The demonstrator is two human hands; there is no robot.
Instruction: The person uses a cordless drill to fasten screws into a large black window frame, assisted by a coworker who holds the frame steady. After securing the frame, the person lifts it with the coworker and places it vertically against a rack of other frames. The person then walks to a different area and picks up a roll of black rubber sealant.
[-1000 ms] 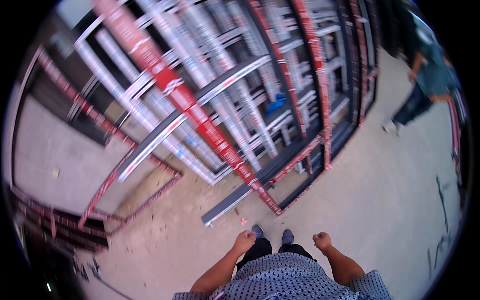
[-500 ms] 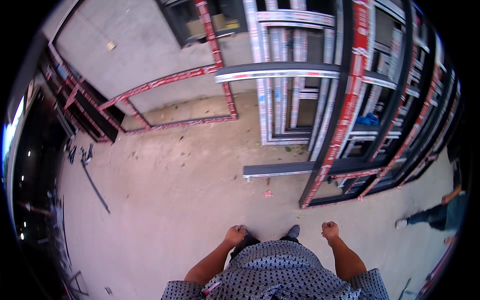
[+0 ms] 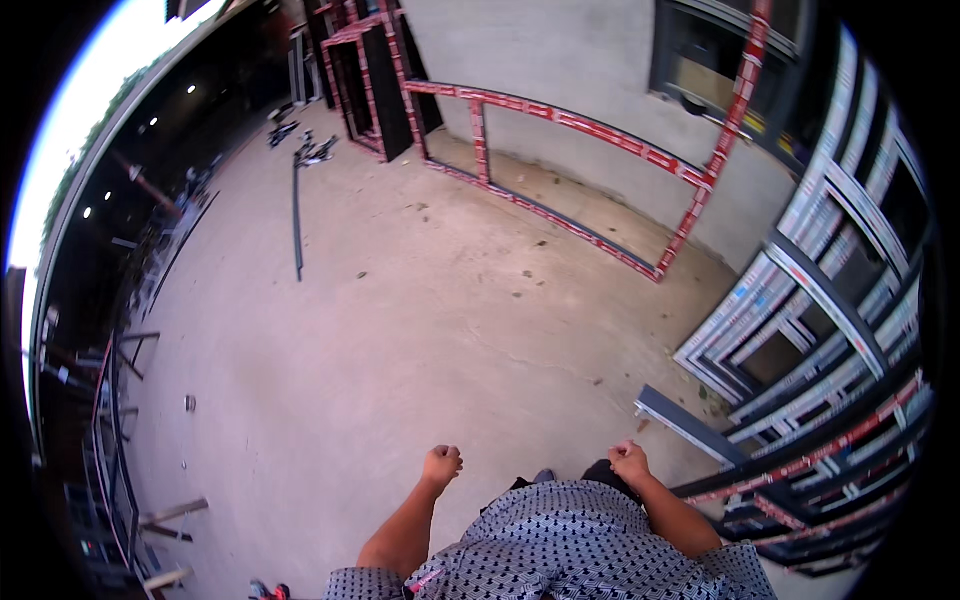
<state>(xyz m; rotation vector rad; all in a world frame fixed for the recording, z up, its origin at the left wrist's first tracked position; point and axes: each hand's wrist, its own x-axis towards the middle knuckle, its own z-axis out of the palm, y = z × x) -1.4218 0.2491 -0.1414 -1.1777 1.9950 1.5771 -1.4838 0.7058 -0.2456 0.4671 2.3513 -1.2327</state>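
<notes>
My left hand [image 3: 442, 466] is held out in front of my body with its fingers curled in, and no object shows in it. My right hand [image 3: 629, 462] is also closed, with nothing visible between its fingers. Neither hand touches anything. Closest to my right hand is a grey bar [image 3: 690, 424], which sticks out from a stack of window frames [image 3: 790, 340] wrapped in white and red tape. Bare concrete floor [image 3: 400, 370] lies beyond my left hand.
A large red-taped frame [image 3: 560, 118] leans on the grey wall ahead. Dark panels [image 3: 385, 90] stand at its left. A long thin bar [image 3: 297, 220] lies on the floor. Along the left are a low rack [image 3: 112, 450] and a wooden-legged stand [image 3: 175, 515].
My view has swung left, so the window frames have shifted to the right edge and more of the left side shows. Both hands stay closed in front of me.
</notes>
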